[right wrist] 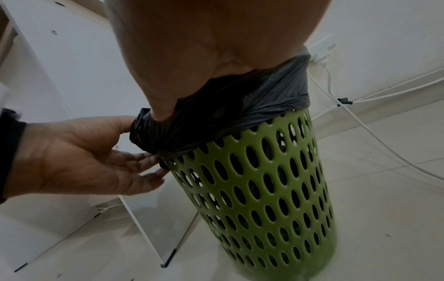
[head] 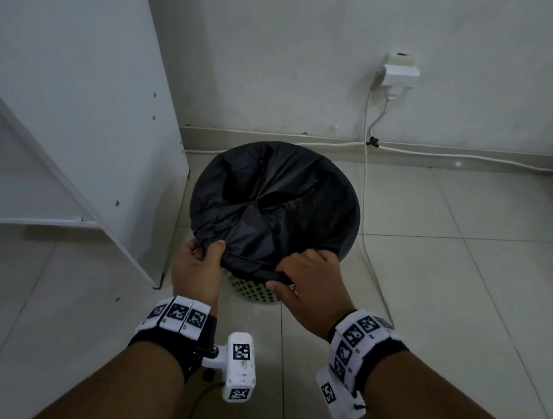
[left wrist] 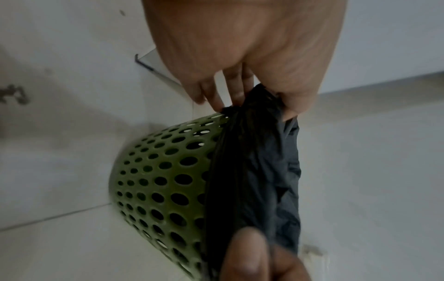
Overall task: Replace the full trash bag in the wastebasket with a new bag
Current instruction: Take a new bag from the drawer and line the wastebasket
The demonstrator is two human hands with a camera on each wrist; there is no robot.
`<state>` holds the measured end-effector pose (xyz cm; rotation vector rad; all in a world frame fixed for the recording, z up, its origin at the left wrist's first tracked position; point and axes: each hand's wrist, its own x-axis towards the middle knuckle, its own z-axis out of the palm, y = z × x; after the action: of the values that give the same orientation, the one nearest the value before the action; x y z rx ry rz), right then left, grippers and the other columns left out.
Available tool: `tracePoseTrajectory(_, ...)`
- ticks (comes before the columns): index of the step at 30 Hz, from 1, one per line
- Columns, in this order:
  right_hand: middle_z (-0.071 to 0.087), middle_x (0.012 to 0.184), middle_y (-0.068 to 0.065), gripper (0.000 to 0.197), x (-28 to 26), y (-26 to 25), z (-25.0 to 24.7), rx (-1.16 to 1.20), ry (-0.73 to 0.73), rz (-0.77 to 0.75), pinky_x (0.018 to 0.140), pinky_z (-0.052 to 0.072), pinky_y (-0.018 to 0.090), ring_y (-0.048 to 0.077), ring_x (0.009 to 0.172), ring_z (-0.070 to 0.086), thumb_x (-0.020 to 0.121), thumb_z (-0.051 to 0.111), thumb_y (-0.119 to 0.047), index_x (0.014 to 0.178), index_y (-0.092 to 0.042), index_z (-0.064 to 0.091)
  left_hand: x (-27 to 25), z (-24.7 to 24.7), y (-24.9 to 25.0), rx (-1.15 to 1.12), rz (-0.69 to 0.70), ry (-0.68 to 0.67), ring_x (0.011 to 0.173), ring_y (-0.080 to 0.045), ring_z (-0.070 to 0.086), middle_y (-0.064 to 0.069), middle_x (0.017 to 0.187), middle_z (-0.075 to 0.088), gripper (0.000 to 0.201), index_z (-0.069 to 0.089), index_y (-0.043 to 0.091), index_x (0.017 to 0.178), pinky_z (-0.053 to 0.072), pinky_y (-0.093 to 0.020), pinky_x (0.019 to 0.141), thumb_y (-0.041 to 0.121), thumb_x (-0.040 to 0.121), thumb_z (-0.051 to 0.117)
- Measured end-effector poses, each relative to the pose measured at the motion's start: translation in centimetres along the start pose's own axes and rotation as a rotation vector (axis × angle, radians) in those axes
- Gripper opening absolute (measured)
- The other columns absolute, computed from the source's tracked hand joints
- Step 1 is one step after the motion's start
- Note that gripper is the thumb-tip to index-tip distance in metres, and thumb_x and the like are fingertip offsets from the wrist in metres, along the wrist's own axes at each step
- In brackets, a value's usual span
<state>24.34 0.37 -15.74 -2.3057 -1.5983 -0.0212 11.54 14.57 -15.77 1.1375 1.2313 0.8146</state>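
Observation:
A green perforated wastebasket stands on the tiled floor by the wall. A black trash bag lines it and is folded over its rim. My left hand pinches the bag's folded edge at the near left of the rim, thumb on top. My right hand grips the bag's edge at the near right of the rim, thumb under the fold. What lies inside the bag is hidden.
A white cabinet panel stands close on the wastebasket's left. A wall socket with white cables trailing over the floor is behind and to the right. Pale floor tiles spread to the right and near side.

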Motion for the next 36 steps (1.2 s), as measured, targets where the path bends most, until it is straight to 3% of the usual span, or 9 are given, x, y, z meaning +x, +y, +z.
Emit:
tracePoseTrajectory(2,0.060,0.078,-0.011,0.036,0.1,0.0,-0.1,-0.005,-0.005,0.002,0.087,0.028,0.032,0.016,0.081,0.055,0.088,0.043,-0.058,0.087,-0.027,0.061,0.2,-0.1,0.2,-0.067,-0.056,0.003,0.089,-0.016,0.066,-0.001,0.103,0.072,0.028,0.068,0.013,0.113,0.046,-0.015,0.066,0.021,0.086,0.072)
tracePoseTrajectory(6,0.060,0.079,-0.010,0.038,0.3,0.2,-0.3,-0.008,-0.025,0.000,0.087,0.026,0.031,0.016,0.082,0.054,0.088,0.041,-0.059,0.086,-0.026,0.060,0.9,0.0,0.2,-0.206,-0.167,-0.077,0.089,-0.021,0.071,-0.003,0.103,0.074,0.025,0.071,0.011,0.110,0.053,-0.029,0.080,0.016,0.085,0.072)
tracePoseTrajectory(10,0.059,0.079,-0.011,0.037,0.4,0.1,-0.3,-0.004,-0.031,0.009,0.086,0.025,0.030,0.016,0.083,0.054,0.088,0.041,-0.059,0.087,-0.027,0.060,1.5,0.3,0.6,-0.253,-0.228,-0.136,0.077,-0.017,0.065,-0.008,0.094,0.066,0.016,0.063,0.006,0.108,0.052,-0.026,0.069,0.010,0.093,0.064)
tracePoseTrajectory(14,0.059,0.080,-0.011,0.036,0.3,0.0,-0.1,-0.003,-0.028,0.013,0.087,0.026,0.030,0.015,0.083,0.053,0.088,0.041,-0.059,0.087,-0.027,0.059,0.8,0.2,0.1,-0.243,-0.178,-0.092,0.081,-0.015,0.066,-0.007,0.100,0.068,0.013,0.067,0.010,0.103,0.053,-0.020,0.067,0.016,0.091,0.069)
tracePoseTrajectory(17,0.059,0.080,-0.012,0.036,0.2,0.0,0.0,0.005,-0.016,0.011,0.088,0.026,0.030,0.015,0.083,0.053,0.088,0.042,-0.059,0.087,-0.027,0.060,0.6,-0.1,-0.2,-0.264,-0.122,-0.031,0.098,-0.016,0.069,-0.005,0.111,0.072,0.038,0.068,0.010,0.121,0.050,-0.005,0.061,0.017,0.084,0.076)
tracePoseTrajectory(20,0.060,0.079,-0.011,0.035,0.1,0.0,0.1,0.003,0.005,0.007,0.087,0.027,0.031,0.016,0.082,0.054,0.088,0.044,-0.058,0.087,-0.027,0.060,1.0,-0.2,-0.4,-0.272,-0.124,0.022,0.100,-0.016,0.071,-0.009,0.117,0.072,0.054,0.064,0.008,0.126,0.054,-0.010,0.067,0.017,0.076,0.083)
tracePoseTrajectory(24,0.059,0.078,-0.011,0.036,0.2,-0.1,0.1,0.008,0.019,0.006,0.086,0.027,0.031,0.017,0.081,0.054,0.088,0.044,-0.058,0.086,-0.026,0.060,1.6,-0.1,0.1,-0.170,-0.114,-0.005,0.090,-0.013,0.070,-0.009,0.109,0.073,0.035,0.067,0.008,0.116,0.051,-0.015,0.070,0.008,0.082,0.075)
tracePoseTrajectory(34,0.058,0.077,-0.011,0.034,0.2,-0.1,0.1,0.000,0.014,0.009,0.086,0.025,0.029,0.016,0.081,0.053,0.088,0.044,-0.058,0.085,-0.027,0.058,1.9,-0.6,-0.1,-0.029,-0.143,-0.007,0.086,-0.022,0.069,-0.004,0.093,0.075,0.034,0.073,0.013,0.099,0.048,-0.026,0.068,0.034,0.072,0.079)
tracePoseTrajectory(36,0.058,0.078,-0.011,0.034,0.1,-0.1,0.1,0.001,0.008,0.009,0.087,0.026,0.030,0.016,0.081,0.053,0.089,0.044,-0.058,0.085,-0.027,0.058,2.1,-0.7,-0.3,0.035,-0.087,-0.047,0.088,-0.021,0.069,0.000,0.091,0.075,0.027,0.073,0.023,0.089,0.053,-0.031,0.076,0.042,0.069,0.073)
